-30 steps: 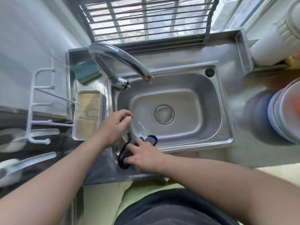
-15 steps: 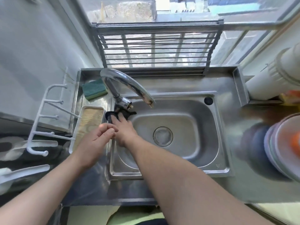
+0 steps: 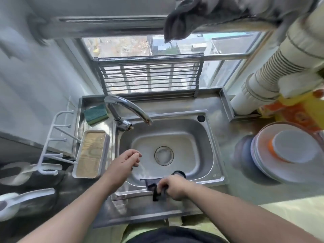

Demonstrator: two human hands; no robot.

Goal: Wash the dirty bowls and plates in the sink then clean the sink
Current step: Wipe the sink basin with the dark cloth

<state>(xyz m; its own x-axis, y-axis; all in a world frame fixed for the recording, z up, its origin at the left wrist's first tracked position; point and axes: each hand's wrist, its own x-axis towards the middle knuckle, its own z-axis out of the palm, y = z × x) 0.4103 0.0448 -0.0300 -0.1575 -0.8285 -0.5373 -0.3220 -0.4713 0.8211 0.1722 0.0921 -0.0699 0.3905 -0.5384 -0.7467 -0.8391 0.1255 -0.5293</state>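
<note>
Your right hand (image 3: pixel 172 187) grips dark cloth (image 3: pixel 154 187) on near rim of steel sink (image 3: pixel 206 137). Your left hand (image 3: pixel 125 163), fingers loosely curled, holds nothing, just left over basin. Stacked plates (image 3: pixel 266 162) well right.

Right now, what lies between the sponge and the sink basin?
In the head view, the chrome faucet stands between the green sponge and the sink basin.

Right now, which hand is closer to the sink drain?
Left. The left hand hovers just left of the drain; the right hand grips a dark cloth at the sink's near rim.
</note>
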